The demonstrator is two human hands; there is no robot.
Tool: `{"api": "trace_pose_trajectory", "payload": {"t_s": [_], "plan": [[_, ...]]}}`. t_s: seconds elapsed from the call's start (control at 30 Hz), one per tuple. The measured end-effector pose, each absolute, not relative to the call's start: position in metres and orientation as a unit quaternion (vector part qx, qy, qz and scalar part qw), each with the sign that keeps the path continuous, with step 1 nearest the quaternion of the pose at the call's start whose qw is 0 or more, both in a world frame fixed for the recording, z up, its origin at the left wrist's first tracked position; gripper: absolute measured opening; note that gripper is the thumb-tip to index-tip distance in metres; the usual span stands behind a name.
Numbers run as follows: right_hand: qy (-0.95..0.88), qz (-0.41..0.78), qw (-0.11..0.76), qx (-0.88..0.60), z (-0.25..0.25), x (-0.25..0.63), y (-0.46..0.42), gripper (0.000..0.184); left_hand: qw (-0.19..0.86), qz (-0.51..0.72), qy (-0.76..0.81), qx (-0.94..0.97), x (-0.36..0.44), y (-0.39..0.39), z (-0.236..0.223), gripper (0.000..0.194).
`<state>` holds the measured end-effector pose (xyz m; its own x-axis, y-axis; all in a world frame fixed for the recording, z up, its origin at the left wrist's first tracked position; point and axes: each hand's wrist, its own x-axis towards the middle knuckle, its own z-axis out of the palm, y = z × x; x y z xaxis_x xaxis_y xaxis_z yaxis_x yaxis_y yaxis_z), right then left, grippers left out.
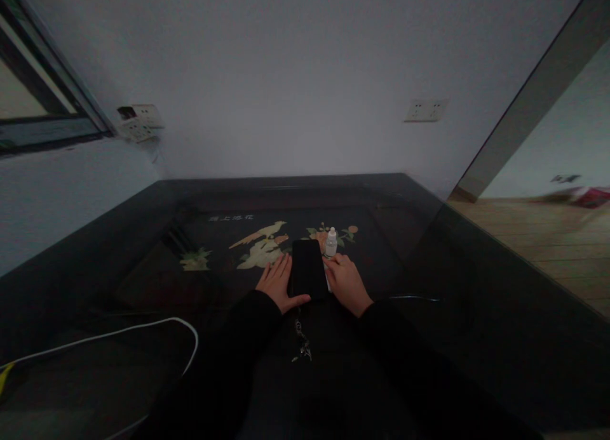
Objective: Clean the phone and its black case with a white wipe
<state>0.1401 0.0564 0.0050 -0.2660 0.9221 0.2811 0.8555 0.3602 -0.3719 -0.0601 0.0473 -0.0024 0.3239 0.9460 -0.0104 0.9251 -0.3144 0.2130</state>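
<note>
Metal charm [302, 340] lying nearest on the dark lacquered tabletop [476, 338], then left hand [275, 282] flat beside a black smartphone [309, 268], right hand [347, 284] at its other edge, fingers [281, 268] open and holding nothing, small plastic bottle [330, 243] upright just beyond, inlaid bird [260, 243] past the phone, wall socket [426, 110] farthest.

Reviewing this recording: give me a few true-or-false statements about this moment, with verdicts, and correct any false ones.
1. The left hand and right hand lie on either side of a black smartphone. True.
2. The right hand holds a white cable. False: the white cable lies at the left, away from both hands.
3. A small plastic bottle with a white cap stands just beyond the right hand. True.
4. The tabletop is plain. False: the black table shows an inlaid bird and flowers.
</note>
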Motion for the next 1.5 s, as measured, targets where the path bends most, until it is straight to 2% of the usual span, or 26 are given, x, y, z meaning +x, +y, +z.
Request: {"api": "trace_pose_trajectory", "payload": {"t_s": [0.13,0.6,1.5], "plan": [[-0.796,0.062,0.202,-0.567,0.005,0.139,0.056,0.033,0.087,0.039,0.566,0.819,-0.060,0.048,-0.001,0.117],[-0.804,0.062,0.185,-0.561,0.004,0.140,0.058,0.039,0.091,0.064,0.579,0.808,-0.057,0.047,0.000,0.113],[-0.800,0.061,0.193,-0.565,0.003,0.141,0.058,0.029,0.085,0.088,0.560,0.820,-0.063,0.051,-0.011,0.110]]}}
